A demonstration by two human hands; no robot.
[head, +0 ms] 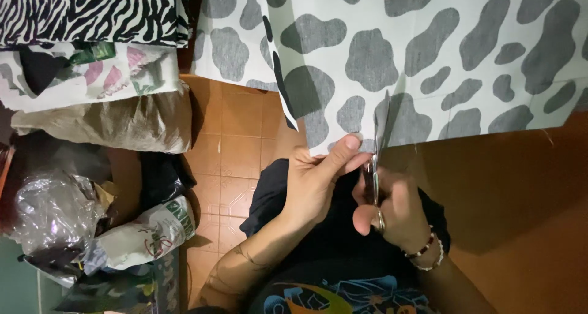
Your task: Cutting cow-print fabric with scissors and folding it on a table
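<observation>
Nearest to the camera, the right hand (pixel 397 211) wore bead bracelets (pixel 424 256) and a ring, and its grip was closed around the handles of the scissors (pixel 373 178). The left hand (pixel 318 178) pinched the lower edge of the cow-patterned fabric (pixel 429 51) between thumb and fingers, just beside the blades. This fabric hung over the edge of the brown counter (pixel 520 191). Farther left, plastic bags (pixel 55 219) lay on the tiled floor (pixel 236 130), below a zebra-striped cloth (pixel 92 11).

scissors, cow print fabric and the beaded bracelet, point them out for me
scissors (pixel 373 179), head view, on the metal by the pivot above the right hand
cow print fabric (pixel 392 51), head view, on a grey blotch mid cloth
beaded bracelet (pixel 424 251), head view, on the beads at the right wrist
</observation>
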